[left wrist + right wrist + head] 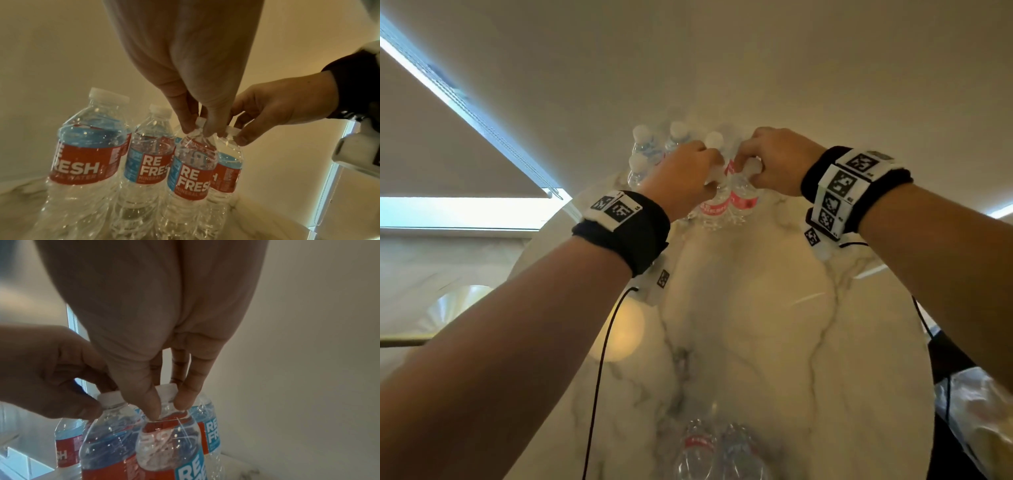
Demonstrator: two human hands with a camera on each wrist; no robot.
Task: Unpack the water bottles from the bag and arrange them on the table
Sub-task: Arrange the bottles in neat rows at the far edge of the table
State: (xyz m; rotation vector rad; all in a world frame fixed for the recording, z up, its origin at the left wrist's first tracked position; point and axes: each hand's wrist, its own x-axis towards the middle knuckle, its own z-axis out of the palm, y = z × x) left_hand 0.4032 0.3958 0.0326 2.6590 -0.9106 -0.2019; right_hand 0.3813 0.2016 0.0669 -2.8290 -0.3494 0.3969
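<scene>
Left hand (197, 91): grip pinching neck of one bottle (191, 168), upright on table (756, 325).
Right hand (164, 331): grip pinching neighbour's (168, 439) neck, touching the first.
Head view only: two more bottles (719, 452) at near edge.
Labels: "REFRESH MINERAL WATER", red and blue.
Far group: about six, white caps.

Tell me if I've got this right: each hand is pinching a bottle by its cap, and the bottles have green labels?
Not quite: the labels are red and blue, not green, as the left wrist view shows. The rest holds: the left hand and the right hand each pinch a bottle by its cap, the left bottle and the right bottle.
</scene>
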